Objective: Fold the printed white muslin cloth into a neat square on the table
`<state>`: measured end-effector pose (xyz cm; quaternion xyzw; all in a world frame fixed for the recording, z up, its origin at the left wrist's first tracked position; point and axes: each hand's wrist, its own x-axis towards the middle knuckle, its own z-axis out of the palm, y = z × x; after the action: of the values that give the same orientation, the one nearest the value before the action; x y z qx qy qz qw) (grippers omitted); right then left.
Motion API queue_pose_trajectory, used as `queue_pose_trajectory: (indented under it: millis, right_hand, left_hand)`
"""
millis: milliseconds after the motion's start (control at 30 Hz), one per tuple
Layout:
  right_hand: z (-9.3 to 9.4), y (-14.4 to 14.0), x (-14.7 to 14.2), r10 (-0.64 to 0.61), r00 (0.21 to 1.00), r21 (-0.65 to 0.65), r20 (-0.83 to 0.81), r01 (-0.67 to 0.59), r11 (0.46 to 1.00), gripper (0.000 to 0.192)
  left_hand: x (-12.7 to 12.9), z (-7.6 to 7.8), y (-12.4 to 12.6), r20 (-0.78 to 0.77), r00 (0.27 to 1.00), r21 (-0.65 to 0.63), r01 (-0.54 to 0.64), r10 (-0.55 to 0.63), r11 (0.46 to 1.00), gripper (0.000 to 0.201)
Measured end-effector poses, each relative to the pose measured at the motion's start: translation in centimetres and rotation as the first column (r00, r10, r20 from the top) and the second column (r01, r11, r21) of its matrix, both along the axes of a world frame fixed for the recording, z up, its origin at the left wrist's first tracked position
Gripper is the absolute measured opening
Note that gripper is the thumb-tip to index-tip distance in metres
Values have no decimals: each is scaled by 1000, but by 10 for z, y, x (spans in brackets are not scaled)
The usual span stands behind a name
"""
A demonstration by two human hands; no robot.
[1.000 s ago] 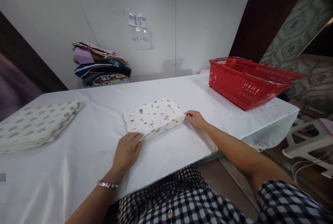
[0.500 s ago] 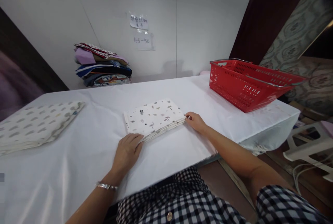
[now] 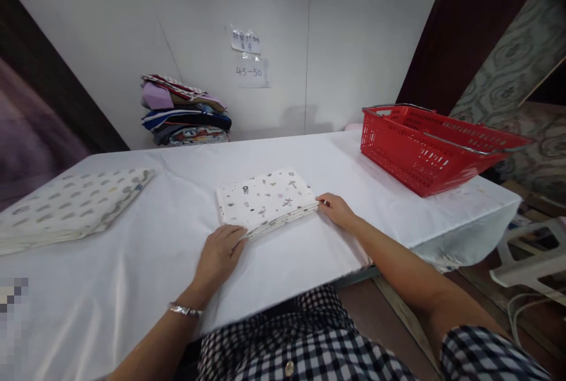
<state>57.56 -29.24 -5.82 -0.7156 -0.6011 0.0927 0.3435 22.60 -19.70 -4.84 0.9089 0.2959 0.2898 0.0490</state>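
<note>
A folded white cloth (image 3: 269, 197) with small grey and green prints lies flat on the white-covered table, its layered edge facing me. My left hand (image 3: 223, 251) is at its near left corner, thumb and fingers closed on the edge. At the near right corner, my right hand (image 3: 336, 209) pinches the layers between thumb and fingertips. To the left lies another folded white cloth (image 3: 79, 204), with grey cloud-like spots; neither hand touches it.
A red plastic basket (image 3: 424, 154) with metal handles stands at the table's right. Behind the table's far edge, folded fabrics (image 3: 188, 112) are stacked against the wall. Paper notes (image 3: 252, 73) hang there. A white plastic stool (image 3: 530, 251) stands at the right.
The view has shifted slightly, so the scene appears a little further right. Both hands keep their places on the printed cloth, which looks unchanged.
</note>
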Motion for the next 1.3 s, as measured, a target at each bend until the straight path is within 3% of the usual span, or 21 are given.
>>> queue_pose_trajectory:
  millis: [100, 200, 267, 367, 467, 533, 667, 767, 833, 933, 1033, 1133, 1300]
  right_hand:
    - [8, 2, 2, 50, 998, 26, -33, -50, 998, 22]
    - [13, 7, -1, 59, 995, 147, -86, -46, 988, 25]
    - [14, 12, -5, 4, 995, 145, -99, 11, 989, 29]
    - [14, 20, -10, -136, 987, -32, -91, 133, 991, 38]
    - [15, 28, -12, -202, 975, -186, -95, 182, 965, 44]
    - [16, 32, -10, -219, 969, -241, -114, 187, 952, 48]
    - [20, 37, -7, -220, 976, -320, -9, 205, 925, 52]
    - [25, 35, -17, -155, 967, -130, 202, 183, 975, 46]
    - [31, 32, -35, -37, 959, 43, 281, 26, 999, 38]
    - [37, 31, -78, 220, 938, 139, 269, -263, 955, 26]
    - [38, 35, -126, 427, 882, 159, 199, -459, 874, 19]
    - [36, 45, -162, 525, 833, 152, 178, -550, 821, 15]
    - [30, 60, -191, 538, 821, 36, 192, -554, 832, 12]
  left_hand:
    - [-1, 0, -2, 142, 988, -101, -44, 59, 994, 25]
    - [-1, 2, -3, 287, 928, -291, -153, 239, 944, 27]
    - [-3, 2, -1, 337, 864, -452, -200, 374, 869, 29]
    - [-8, 2, 5, 297, 791, -646, -246, 535, 723, 36]
    - [-13, 1, 9, 250, 752, -786, -211, 610, 582, 43]
    - [-14, 1, 9, 252, 754, -824, -162, 607, 543, 39]
    - [-10, 2, 6, 253, 774, -809, -160, 580, 566, 23]
    - [-9, 2, 4, 253, 784, -775, -186, 566, 604, 24]
    - [-10, 2, 1, 226, 797, -774, -202, 561, 600, 25]
    - [-14, 3, -6, 188, 817, -779, -214, 545, 589, 25]
    - [-19, 3, -16, 178, 831, -774, -213, 527, 596, 28]
    - [-21, 3, -24, 179, 842, -756, -212, 508, 619, 27]
    - [-20, 3, -29, 204, 870, -703, -189, 448, 686, 26]
